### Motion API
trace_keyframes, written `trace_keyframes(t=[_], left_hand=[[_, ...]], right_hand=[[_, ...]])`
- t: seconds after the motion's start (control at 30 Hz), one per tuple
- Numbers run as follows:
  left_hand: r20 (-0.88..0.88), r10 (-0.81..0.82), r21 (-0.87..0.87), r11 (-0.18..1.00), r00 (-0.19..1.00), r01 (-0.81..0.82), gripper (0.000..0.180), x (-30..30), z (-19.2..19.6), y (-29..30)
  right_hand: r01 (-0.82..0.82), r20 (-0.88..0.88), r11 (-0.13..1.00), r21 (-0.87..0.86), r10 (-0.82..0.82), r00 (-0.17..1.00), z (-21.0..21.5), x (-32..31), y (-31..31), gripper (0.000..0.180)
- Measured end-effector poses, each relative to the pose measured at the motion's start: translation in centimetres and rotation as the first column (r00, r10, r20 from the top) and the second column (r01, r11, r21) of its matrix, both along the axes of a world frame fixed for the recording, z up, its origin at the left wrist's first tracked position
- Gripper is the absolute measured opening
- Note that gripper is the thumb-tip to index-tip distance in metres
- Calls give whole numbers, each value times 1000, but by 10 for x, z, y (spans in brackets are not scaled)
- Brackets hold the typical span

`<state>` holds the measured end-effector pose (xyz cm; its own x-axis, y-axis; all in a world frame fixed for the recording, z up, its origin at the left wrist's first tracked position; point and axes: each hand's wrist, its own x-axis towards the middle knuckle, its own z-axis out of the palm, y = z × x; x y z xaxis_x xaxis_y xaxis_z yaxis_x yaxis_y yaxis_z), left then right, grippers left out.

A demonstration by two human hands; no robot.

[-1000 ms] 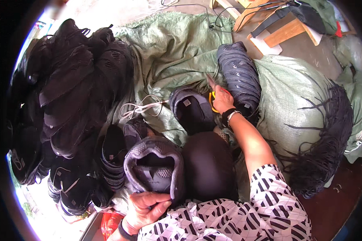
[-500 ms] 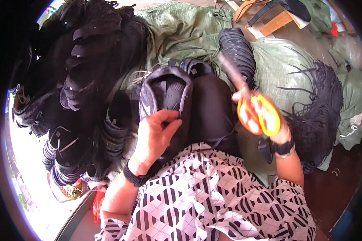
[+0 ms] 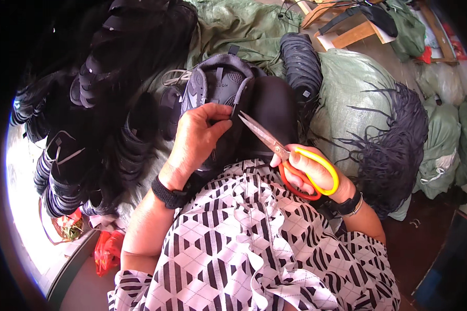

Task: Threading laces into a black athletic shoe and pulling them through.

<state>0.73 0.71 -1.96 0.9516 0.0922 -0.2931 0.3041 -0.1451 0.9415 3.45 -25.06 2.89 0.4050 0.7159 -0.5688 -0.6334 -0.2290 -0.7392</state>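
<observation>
A dark grey shoe upper (image 3: 216,78) with a grey lining lies over my lap, its opening facing up. My left hand (image 3: 200,132) is closed on it, thumb and forefinger pinched at the near edge of the upper; any thread or lace between the fingertips is too small to make out. My right hand (image 3: 316,173) grips a pair of scissors (image 3: 269,139) with red and yellow handles. Their blades look closed, and the tips point up and left, just right of my left fingertips. Beside the upper a smooth black rounded surface (image 3: 270,103) shows.
Piles of dark shoe uppers (image 3: 135,46) fill the left side. Ahead stands a curved stack of uppers (image 3: 300,62) near green woven sacks (image 3: 244,26). A tangle of dark laces (image 3: 392,150) lies right. A wooden stool (image 3: 355,33) is far right, a red plastic bag (image 3: 108,251) lower left.
The scissors have come down and left from a raised position, and their tips are now near my left fingertips. My left hand keeps its pinch on the upper; the view has shifted a little.
</observation>
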Motion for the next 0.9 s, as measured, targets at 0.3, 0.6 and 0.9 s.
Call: trace_keyframes(t=[0.3, 0.6, 0.9], left_hand=[[-75, -3, -35, 999, 997, 0, 23, 2, 3, 0], [-11, -8, 13, 1000, 1000, 8, 24, 2, 1, 1], [-46, -8, 1, 1000, 999, 8, 24, 2, 4, 1]], right_hand=[[-24, 26, 1000, 4, 24, 999, -3, 0, 7, 41], [-56, 74, 992, -110, 65, 995, 2, 3, 9, 41], [-169, 24, 960, -225, 179, 984, 6, 10, 12, 49]])
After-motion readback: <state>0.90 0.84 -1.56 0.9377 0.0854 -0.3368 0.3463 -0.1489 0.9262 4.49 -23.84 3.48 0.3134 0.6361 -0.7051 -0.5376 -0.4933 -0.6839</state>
